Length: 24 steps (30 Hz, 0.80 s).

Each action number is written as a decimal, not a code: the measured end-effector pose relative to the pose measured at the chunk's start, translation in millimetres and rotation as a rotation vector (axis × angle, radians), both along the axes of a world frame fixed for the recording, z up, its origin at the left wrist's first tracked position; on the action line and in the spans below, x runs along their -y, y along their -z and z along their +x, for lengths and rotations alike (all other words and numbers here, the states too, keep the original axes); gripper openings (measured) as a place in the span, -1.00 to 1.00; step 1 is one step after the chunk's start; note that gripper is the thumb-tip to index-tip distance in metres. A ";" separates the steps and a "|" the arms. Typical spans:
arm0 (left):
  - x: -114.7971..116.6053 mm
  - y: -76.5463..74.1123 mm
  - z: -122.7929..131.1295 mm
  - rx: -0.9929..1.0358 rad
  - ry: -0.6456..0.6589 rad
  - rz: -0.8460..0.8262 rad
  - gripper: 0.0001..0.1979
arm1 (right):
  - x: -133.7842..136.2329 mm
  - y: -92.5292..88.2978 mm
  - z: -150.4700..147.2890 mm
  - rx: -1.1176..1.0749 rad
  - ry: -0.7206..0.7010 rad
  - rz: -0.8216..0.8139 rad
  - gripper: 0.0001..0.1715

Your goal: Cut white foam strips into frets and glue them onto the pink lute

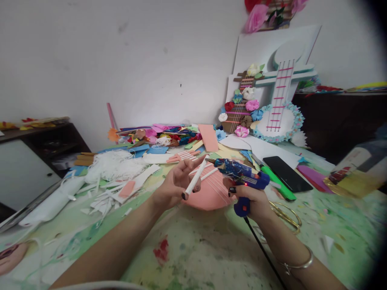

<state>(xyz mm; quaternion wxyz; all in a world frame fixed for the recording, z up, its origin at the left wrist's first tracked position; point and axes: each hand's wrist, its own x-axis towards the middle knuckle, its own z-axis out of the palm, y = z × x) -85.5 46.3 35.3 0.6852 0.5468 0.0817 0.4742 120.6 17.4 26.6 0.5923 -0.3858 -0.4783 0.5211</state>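
Both forearms are bare up to the near edge of the picture; no sleeve covers them. At the very near edge, under the left arm, a thin strip of pale cloth shows, perhaps the person's clothing, but it is too small to tell. The left hand has dark polish on the nails, and at least 2 such nails are visible. The right hand has the same dark polish. On the right wrist sits 1 thin silver bangle, smooth and plain.
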 end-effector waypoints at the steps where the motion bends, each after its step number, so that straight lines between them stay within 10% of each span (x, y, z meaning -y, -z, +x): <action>1: 0.0 0.0 0.1 0.003 0.001 0.001 -0.47 | 0.4 1.3 0.3 -0.024 -0.016 -0.014 -0.86; 10: 3.9 -6.2 -1.3 -0.001 -0.035 -0.037 -0.50 | 5.3 17.0 3.0 0.032 -0.366 0.029 -0.85; 24: 1.5 -0.6 0.3 0.015 0.007 0.002 -0.45 | 0.0 -3.2 -7.1 -0.216 -0.014 0.000 -0.91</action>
